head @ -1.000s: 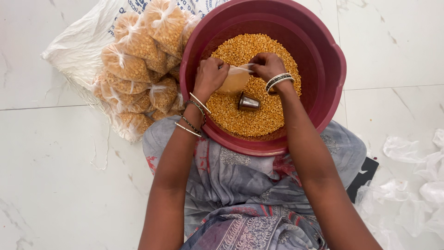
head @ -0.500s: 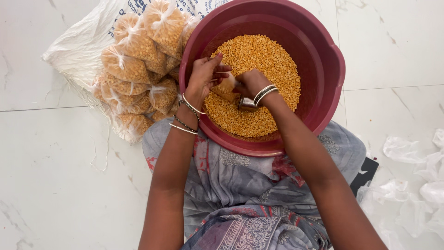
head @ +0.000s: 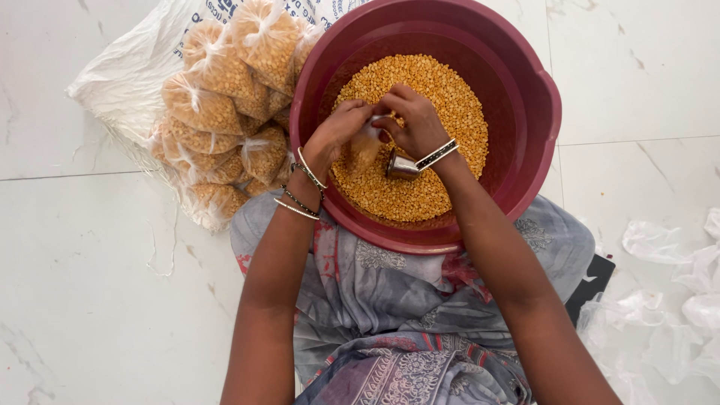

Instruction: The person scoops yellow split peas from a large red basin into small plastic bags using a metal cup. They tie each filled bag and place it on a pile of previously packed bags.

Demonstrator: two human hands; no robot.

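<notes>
Head view shows a white tiled floor (head: 90,285) with a big maroon tub (head: 525,97) resting against the person's lap, holding a bed of yellow split lentils (head: 442,82). To the left, on a white sack (head: 120,82), lies a pile of tied, filled packets (head: 217,112); that much looks done, while plenty of lentils are left in the tub. Empty clear bags (head: 675,300) lie scattered at the right. Over the tub, the left hand (head: 341,127) and right hand (head: 412,120) both pinch the neck of a small filled packet (head: 364,150) held between them. A small steel cup (head: 401,166) lies on the lentils just beside the right wrist.
</notes>
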